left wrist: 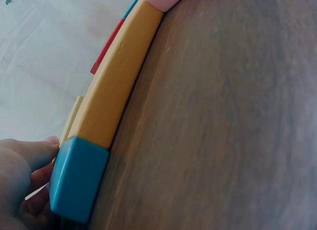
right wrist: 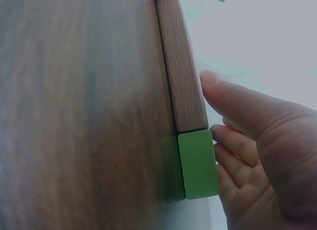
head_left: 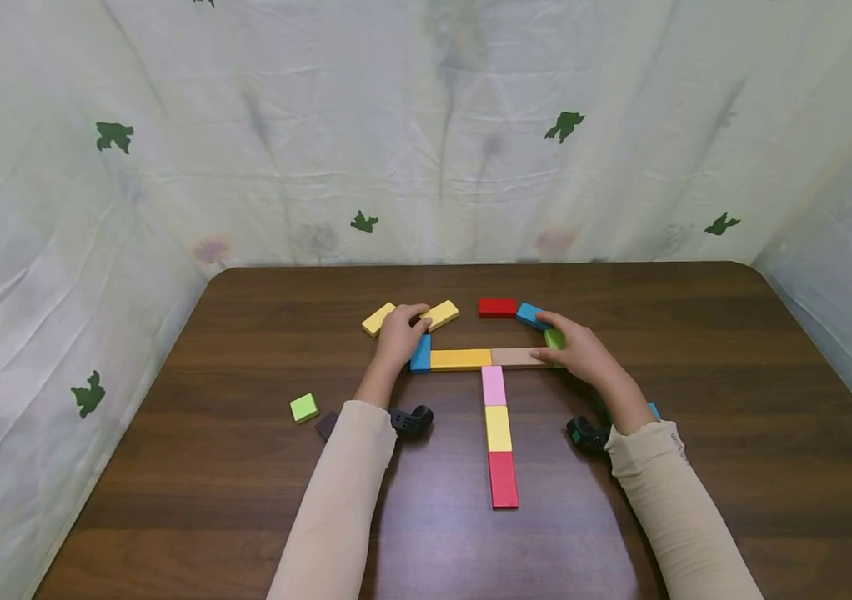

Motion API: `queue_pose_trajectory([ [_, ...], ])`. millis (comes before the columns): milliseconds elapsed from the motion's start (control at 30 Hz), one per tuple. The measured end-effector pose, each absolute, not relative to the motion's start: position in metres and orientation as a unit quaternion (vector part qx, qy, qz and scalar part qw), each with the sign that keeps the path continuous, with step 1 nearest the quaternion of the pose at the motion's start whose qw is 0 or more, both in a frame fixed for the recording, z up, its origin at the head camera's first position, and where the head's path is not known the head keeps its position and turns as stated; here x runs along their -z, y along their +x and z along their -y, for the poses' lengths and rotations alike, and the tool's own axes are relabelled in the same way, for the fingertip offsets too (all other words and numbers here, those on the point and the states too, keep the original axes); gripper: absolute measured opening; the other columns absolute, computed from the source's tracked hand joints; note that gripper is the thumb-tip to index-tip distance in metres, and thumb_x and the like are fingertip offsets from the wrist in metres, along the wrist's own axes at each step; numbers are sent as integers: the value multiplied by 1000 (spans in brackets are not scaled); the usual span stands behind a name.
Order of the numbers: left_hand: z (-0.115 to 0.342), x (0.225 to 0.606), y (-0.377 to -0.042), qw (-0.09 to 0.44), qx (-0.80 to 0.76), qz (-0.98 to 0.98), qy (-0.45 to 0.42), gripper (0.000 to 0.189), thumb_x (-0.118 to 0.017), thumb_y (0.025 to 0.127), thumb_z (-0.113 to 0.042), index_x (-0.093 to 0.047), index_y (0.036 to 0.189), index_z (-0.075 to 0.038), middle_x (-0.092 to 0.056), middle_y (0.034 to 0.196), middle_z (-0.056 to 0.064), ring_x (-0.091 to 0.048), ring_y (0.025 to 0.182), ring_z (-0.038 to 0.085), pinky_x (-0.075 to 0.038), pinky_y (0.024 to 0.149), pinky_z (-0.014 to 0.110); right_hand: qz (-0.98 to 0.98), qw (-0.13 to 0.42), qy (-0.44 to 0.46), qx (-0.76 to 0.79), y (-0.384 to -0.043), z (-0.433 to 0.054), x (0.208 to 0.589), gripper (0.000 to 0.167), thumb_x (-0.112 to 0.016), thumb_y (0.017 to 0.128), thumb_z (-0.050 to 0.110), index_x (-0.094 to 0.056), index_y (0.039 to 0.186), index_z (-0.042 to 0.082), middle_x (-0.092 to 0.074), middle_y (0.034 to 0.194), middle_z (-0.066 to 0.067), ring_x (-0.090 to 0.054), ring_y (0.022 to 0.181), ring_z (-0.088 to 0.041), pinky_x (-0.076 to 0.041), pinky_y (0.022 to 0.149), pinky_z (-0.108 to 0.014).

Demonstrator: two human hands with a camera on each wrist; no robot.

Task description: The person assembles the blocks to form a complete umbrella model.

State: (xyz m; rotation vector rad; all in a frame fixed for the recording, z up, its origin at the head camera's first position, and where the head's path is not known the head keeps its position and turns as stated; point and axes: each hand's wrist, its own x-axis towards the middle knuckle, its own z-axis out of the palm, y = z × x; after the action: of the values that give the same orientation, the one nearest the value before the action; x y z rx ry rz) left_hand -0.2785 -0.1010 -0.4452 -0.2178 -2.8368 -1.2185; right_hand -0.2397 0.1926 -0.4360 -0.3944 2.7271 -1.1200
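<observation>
In the head view, my left hand (head_left: 398, 333) pinches the near end of a pale yellow block (head_left: 443, 313) between thumb and fingers. Just below is a blue block (head_left: 420, 355), joined to an orange-yellow block (head_left: 459, 360) and a plain wooden block (head_left: 518, 357) in a row. My right hand (head_left: 579, 350) curves loosely around a green block (head_left: 554, 338) at the row's right end; its forefinger touches another blue block (head_left: 528, 314), beside a red block (head_left: 497, 308). The right wrist view shows the thumb beside the wooden block (right wrist: 183, 71), fingers relaxed behind the green one.
A column of pink (head_left: 493, 385), yellow (head_left: 498, 428) and red (head_left: 503, 480) blocks runs toward me from the row. Another pale yellow block (head_left: 378, 319) lies left of my left hand. A light green block (head_left: 304, 408) and a partly hidden dark block (head_left: 326, 425) lie farther left.
</observation>
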Motion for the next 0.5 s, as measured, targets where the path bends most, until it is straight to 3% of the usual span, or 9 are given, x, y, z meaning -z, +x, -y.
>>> queue_pose_trajectory([
  [500,113,447,-273,20,403,912,-72,30,-56,89,-15,-60,118,-5,-56,115,11,-49,107,25,-39,89,38,-911,86,-129,382,-237,-192,435,66,-63,84,29,-32,139,10,-34,140,-11,-27,127,-31,-27,97,-49],
])
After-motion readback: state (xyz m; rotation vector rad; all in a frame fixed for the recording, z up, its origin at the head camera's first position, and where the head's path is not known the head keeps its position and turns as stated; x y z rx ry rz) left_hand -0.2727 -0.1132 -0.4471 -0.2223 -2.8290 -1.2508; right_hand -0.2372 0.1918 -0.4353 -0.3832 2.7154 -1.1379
